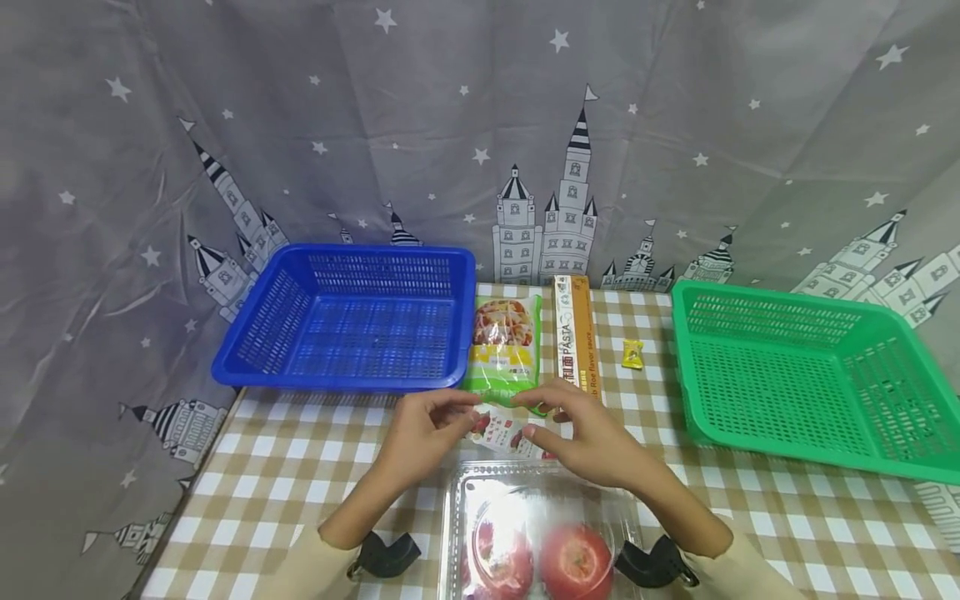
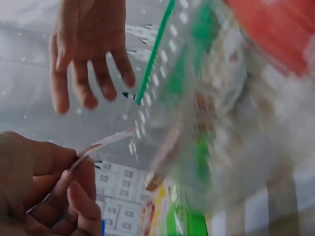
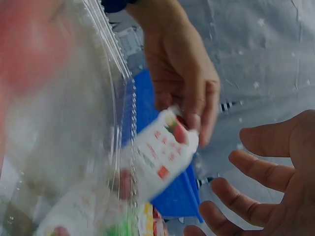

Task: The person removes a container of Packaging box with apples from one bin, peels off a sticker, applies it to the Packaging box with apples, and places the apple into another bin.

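Between thumb and fingers my left hand [image 1: 427,429] pinches the edge of a white packet [image 1: 501,430] printed with red fruit. The right wrist view shows this packet [image 3: 157,152] slanting down from the pinch behind clear plastic. My right hand [image 1: 588,433] is apart from the packet, its fingers spread and holding nothing, as the left wrist view confirms. In front of both hands lies a clear plastic box [image 1: 450,533] with red apples [image 1: 576,558] inside. Just beyond the hands is a green and yellow food bag [image 1: 504,350].
A blue basket [image 1: 345,385] stands at the back left and a green basket [image 1: 817,462] at the right. Between them are a long pasta box [image 1: 573,333] and a small yellow wrapped piece [image 1: 632,353]. Checked cloth [image 1: 262,467] covers the table, against a grey curtain [image 1: 420,125].
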The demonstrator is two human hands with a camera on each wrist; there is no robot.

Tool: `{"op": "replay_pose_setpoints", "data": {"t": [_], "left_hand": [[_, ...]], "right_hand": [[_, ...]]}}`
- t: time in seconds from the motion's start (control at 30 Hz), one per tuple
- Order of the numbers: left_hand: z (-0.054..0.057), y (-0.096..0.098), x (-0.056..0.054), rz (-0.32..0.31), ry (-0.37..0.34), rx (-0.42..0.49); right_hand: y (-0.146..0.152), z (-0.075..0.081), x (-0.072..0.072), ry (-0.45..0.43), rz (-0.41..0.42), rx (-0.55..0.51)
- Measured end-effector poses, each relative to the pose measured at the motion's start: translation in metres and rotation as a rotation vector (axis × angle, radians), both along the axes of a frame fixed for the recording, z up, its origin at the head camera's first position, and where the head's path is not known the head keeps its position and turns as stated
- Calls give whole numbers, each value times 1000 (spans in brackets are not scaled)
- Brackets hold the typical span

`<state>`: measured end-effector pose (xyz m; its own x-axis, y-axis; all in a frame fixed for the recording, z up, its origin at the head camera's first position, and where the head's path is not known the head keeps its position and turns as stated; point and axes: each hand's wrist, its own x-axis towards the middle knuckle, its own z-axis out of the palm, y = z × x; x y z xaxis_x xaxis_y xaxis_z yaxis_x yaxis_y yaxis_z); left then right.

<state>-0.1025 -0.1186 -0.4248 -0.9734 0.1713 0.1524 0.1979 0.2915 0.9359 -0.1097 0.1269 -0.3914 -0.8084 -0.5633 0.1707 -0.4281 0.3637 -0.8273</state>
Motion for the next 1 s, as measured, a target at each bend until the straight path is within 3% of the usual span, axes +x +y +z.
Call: {"op": "replay_pose_setpoints", "data": {"t": [0.2, 0.43, 0.7, 1.0], "left_hand": [[6, 10, 3, -62, -32, 83], [12, 12, 6, -83, -61, 96], [13, 13, 6, -112, -112, 175], [13, 15, 5, -113, -171, 261]], "right_hand": [[-13, 0, 0, 114, -16, 53], [-20, -2, 0, 140, -68, 80], [-25, -6, 0, 198, -151, 56], [-27, -8, -1, 298, -184, 10]]}}
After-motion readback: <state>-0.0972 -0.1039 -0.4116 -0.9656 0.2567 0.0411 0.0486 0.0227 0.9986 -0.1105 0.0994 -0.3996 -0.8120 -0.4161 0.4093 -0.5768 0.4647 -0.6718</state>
